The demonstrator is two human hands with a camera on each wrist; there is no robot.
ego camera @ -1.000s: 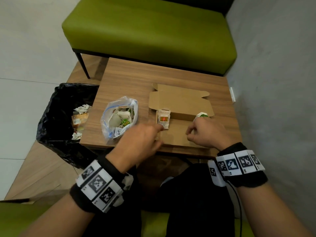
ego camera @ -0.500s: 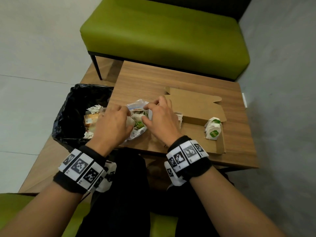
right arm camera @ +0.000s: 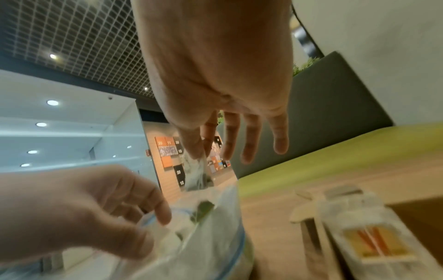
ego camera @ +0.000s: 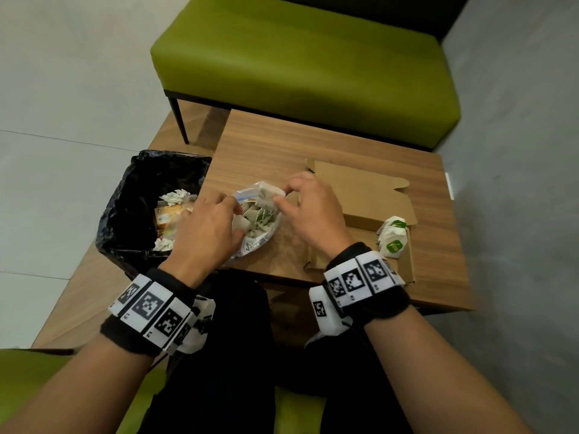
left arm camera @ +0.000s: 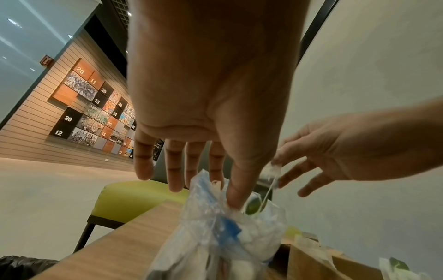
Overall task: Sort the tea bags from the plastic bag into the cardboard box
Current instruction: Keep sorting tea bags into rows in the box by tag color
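Observation:
A clear plastic bag (ego camera: 257, 233) of tea bags lies near the table's front edge. My left hand (ego camera: 232, 211) pinches its left rim between thumb and forefinger; the left wrist view shows that rim (left arm camera: 210, 200) held up. My right hand (ego camera: 283, 195) pinches one white tea bag (ego camera: 268, 194) just above the bag's mouth. Its string runs down to a green tag (left arm camera: 254, 205) inside the bag. The open cardboard box (ego camera: 360, 189) lies to the right. Green-tagged tea bags (ego camera: 393, 239) stand at its right end, and orange-labelled ones (right arm camera: 374, 242) at its left end.
A black-lined bin (ego camera: 131, 214) with crumpled rubbish stands by the left edge of the wooden table (ego camera: 282, 145). A green bench (ego camera: 297, 64) sits behind the table. A grey wall (ego camera: 517, 183) runs along the right. My dark-trousered knees are under the front edge.
Both hands left the box and went to the plastic bag. The left hand has taken its rim, and the right hand has pulled one tea bag up out of it.

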